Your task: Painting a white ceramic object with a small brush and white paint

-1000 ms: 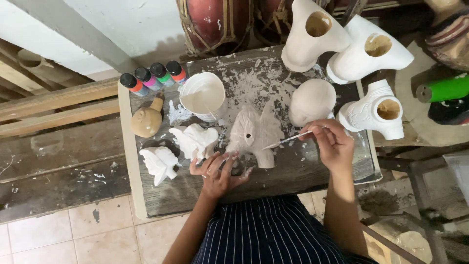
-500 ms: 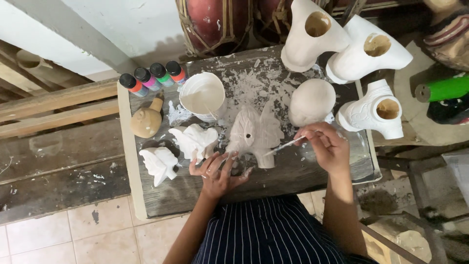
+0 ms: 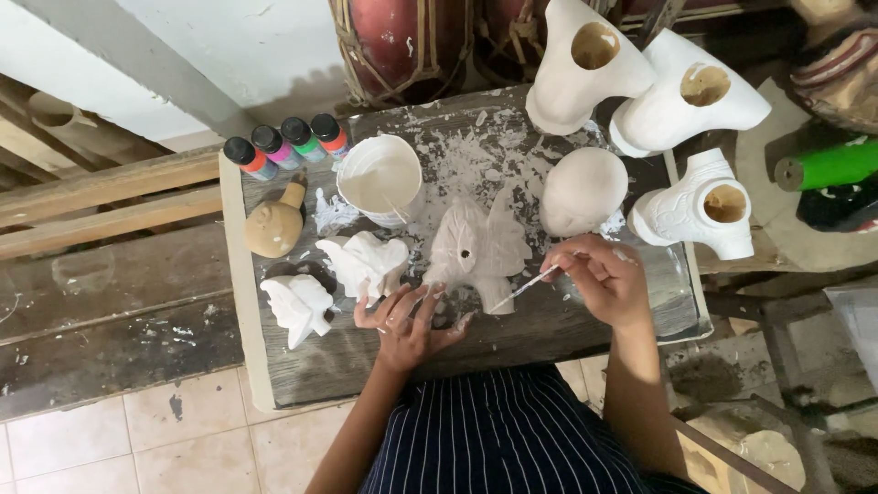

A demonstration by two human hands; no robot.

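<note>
Two hands worked a white plaster figure [image 3: 480, 247] at the middle of the worktable [image 3: 567, 329], the left hand [image 3: 407, 320] braced open-fingered at its base while the right hand [image 3: 604, 279], pinching a thin brush [image 3: 529, 285], had drawn its tip lower along the figure's edge.

The right hand [image 3: 605, 279] pinched a thin brush [image 3: 523, 289] whose tip met the lower edge of a white winged figurine [image 3: 477, 245] lying on the paint-spattered table [image 3: 585, 329], while the left hand [image 3: 409, 320] rested with spread fingers just beside the figurine's left side. To the left lay two smaller white figurines [image 3: 366, 263], a tan gourd-shaped piece [image 3: 273, 227], a white cup of paint [image 3: 380, 179] and four small paint bottles [image 3: 283, 146] in a row. Behind stood a white rounded form [image 3: 581, 187] and three hollow white casts [image 3: 658, 91].
</note>
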